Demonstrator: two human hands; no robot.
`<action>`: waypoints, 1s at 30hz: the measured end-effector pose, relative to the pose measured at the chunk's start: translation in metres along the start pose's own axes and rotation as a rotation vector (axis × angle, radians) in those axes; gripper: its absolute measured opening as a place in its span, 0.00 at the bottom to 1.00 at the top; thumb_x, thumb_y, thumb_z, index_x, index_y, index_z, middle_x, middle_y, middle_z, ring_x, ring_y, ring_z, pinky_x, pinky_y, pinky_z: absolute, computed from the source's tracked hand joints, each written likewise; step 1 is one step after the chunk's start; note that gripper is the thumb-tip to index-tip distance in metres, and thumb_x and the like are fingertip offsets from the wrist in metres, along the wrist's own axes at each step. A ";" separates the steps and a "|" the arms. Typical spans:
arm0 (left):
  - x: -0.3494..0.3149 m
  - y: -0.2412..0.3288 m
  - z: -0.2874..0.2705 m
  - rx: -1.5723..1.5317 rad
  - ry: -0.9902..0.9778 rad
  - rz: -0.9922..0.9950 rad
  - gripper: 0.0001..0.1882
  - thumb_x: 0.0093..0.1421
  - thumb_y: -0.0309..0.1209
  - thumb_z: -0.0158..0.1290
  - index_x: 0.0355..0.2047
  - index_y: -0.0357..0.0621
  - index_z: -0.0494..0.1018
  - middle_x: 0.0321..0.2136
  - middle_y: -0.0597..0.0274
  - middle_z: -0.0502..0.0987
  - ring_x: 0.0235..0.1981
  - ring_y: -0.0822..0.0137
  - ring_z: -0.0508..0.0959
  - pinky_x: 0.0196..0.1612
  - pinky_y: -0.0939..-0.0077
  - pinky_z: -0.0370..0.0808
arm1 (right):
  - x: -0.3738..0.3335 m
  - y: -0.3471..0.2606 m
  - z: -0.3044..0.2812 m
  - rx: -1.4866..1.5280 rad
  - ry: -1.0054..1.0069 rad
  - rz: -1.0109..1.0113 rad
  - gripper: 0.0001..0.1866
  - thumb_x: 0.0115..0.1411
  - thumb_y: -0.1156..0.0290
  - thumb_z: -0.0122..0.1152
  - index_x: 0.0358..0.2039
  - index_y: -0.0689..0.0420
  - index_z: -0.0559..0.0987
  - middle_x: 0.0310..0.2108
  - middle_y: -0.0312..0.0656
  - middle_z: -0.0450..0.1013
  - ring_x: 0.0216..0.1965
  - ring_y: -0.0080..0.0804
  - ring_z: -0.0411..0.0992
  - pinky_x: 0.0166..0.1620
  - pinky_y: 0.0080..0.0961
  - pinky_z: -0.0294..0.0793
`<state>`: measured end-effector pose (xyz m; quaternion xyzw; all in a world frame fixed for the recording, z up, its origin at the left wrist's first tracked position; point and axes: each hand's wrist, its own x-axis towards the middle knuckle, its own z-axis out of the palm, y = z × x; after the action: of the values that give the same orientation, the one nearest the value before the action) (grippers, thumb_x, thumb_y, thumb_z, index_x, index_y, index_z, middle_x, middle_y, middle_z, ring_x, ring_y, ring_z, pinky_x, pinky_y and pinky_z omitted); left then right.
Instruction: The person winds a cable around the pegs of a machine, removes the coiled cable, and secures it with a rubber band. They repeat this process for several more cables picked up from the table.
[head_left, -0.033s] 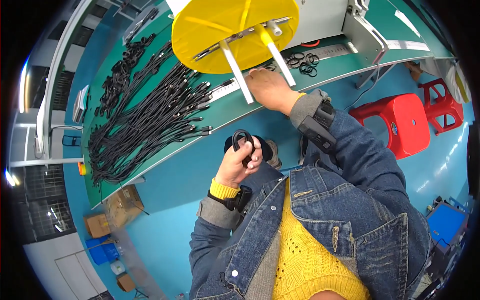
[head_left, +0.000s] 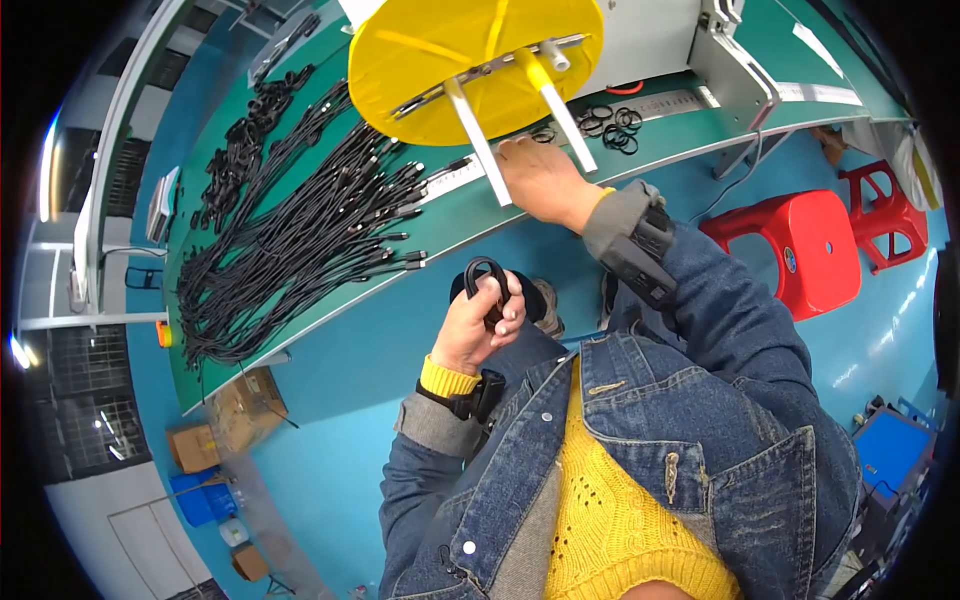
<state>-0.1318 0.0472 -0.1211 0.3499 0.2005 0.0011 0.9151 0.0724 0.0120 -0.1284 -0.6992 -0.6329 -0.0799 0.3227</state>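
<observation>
In my left hand [head_left: 477,330] is a small loop of black cable [head_left: 485,268], held closed between thumb and fingers in front of the bench. My right hand [head_left: 548,184] reaches over the bench edge, back of the hand upward, between two white rods [head_left: 478,140] of a yellow disc [head_left: 440,75]. Its fingertips are hidden, so I cannot see whether they grip anything. Just beyond it lie several black rings [head_left: 622,128]. A large spread of black cables [head_left: 300,220] covers the bench to the left, many plug ends turned toward me.
Coiled black cables [head_left: 238,150] lie farther left on the green bench [head_left: 690,150]. A white ruler strip [head_left: 450,178] runs along its front edge. A grey metal bracket [head_left: 735,75] stands at the back right. Red stools [head_left: 815,250] and cardboard boxes [head_left: 245,410] are on the floor.
</observation>
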 end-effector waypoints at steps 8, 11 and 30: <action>0.011 0.000 -0.008 0.065 0.084 0.193 0.12 0.59 0.38 0.51 0.33 0.42 0.67 0.20 0.66 0.67 0.17 0.77 0.65 0.16 0.85 0.62 | -0.046 -0.047 -0.025 1.194 -0.250 0.438 0.08 0.56 0.70 0.55 0.26 0.61 0.74 0.22 0.35 0.71 0.23 0.26 0.69 0.27 0.25 0.70; 0.017 -0.004 0.003 0.549 0.139 0.217 0.12 0.58 0.38 0.51 0.30 0.42 0.68 0.18 0.67 0.68 0.16 0.77 0.66 0.16 0.85 0.63 | -0.066 -0.048 -0.032 1.526 -0.393 0.658 0.08 0.59 0.69 0.52 0.28 0.61 0.74 0.22 0.32 0.70 0.22 0.20 0.66 0.27 0.21 0.69; 0.019 -0.006 0.034 0.693 -0.074 -0.286 0.08 0.51 0.31 0.56 0.27 0.41 0.69 0.15 0.71 0.66 0.13 0.81 0.65 0.14 0.87 0.60 | -0.085 -0.027 -0.077 0.484 -0.358 -0.105 0.12 0.55 0.69 0.58 0.40 0.57 0.74 0.26 0.34 0.72 0.24 0.17 0.70 0.25 0.16 0.69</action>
<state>-0.1030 0.0233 -0.1093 0.6071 0.2025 -0.2074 0.7399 0.0537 -0.1014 -0.1031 -0.5714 -0.7156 0.1810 0.3588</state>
